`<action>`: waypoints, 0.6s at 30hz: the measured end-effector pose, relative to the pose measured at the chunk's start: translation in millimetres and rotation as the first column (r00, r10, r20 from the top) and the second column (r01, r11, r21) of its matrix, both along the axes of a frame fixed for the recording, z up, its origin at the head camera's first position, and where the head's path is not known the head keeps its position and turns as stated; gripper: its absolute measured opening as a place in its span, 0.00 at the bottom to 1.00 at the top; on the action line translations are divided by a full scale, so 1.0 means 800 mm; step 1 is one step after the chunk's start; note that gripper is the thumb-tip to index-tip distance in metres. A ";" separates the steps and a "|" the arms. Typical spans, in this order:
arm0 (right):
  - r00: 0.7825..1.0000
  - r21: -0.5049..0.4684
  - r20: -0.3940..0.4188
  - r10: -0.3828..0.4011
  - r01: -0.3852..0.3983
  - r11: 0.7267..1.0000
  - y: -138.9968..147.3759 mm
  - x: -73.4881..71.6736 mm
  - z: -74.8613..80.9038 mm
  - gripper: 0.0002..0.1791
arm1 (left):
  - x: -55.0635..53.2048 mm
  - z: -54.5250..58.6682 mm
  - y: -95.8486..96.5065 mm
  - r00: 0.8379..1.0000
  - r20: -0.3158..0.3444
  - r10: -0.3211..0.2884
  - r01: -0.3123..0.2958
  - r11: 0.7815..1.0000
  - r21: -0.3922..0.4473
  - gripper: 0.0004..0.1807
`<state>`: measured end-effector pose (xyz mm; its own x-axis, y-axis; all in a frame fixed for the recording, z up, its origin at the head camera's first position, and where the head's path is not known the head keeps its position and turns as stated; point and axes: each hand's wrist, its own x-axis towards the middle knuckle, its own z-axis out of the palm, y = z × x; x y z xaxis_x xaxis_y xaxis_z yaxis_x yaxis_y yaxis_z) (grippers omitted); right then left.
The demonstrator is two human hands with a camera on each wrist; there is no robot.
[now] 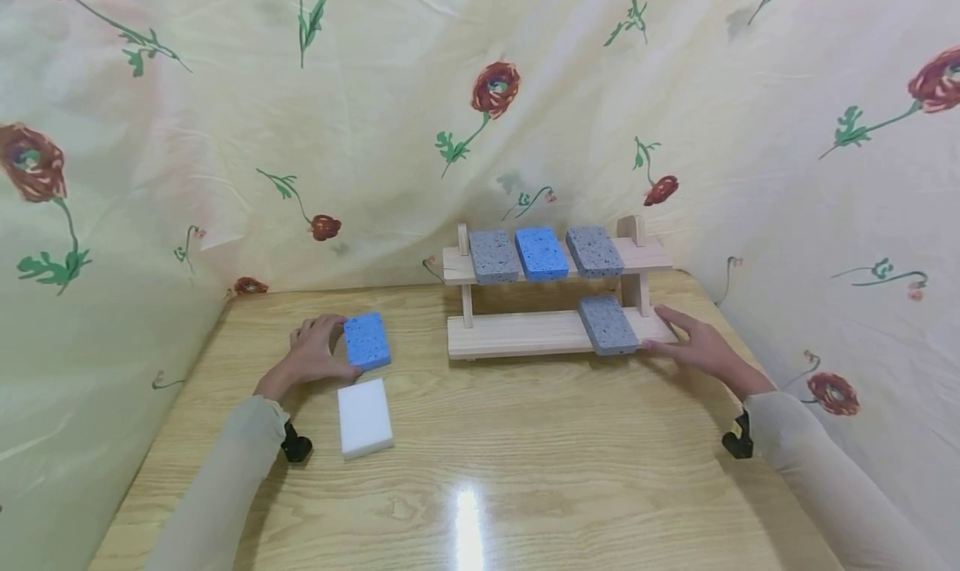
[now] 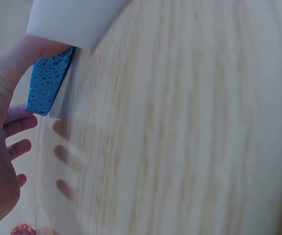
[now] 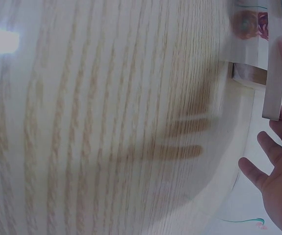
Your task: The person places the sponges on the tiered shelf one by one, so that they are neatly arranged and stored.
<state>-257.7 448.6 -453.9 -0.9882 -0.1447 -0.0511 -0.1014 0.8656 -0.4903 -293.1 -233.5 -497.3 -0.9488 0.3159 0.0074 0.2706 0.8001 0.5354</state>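
Note:
My left hand [image 1: 317, 353] pinches a blue speckled sponge [image 1: 367, 341] by its near and far ends, thumb in front and forefinger behind. The sponge lies flat, close over the table, and its end [image 2: 46, 83] shows under the thumb in the left wrist view. At the right, my right hand [image 1: 697, 346] grips the end of a small two-tier wooden shelf's lower board [image 1: 517, 335], with thumb at the front edge and forefinger at the back. Beside that thumb a grey sponge [image 1: 607, 325] lies on the lower board, overhanging its front edge.
A white sponge [image 1: 365, 418] lies on the wood-grain table [image 1: 540, 471] just in front of the blue one. On the upper board [image 1: 652, 255] rest a grey sponge [image 1: 493, 256], a blue sponge [image 1: 542, 253] and another grey sponge [image 1: 594, 251]. Flowered cloth [image 1: 390, 137] hangs behind.

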 end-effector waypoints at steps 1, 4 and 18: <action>1.000 0.000 0.004 -0.001 0.001 1.000 0.000 0.000 0.000 0.53 | 0.000 0.000 0.000 1.000 -0.001 0.002 -0.002 1.000 0.000 0.58; 1.000 -0.001 0.009 -0.002 0.002 1.000 0.000 0.000 0.000 0.53 | 0.000 0.002 0.001 1.000 -0.003 0.008 -0.008 1.000 0.003 0.58; 1.000 0.003 0.006 -0.001 0.001 1.000 -0.001 0.001 0.003 0.53 | 0.002 0.017 0.002 1.000 -0.022 0.020 -0.019 0.999 0.037 0.59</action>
<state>-256.9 448.0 -451.5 -0.9879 -0.1439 -0.0573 -0.0980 0.8672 -0.4882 -291.1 -231.5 -483.4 -0.9542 0.2965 0.0399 0.2674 0.7855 0.5581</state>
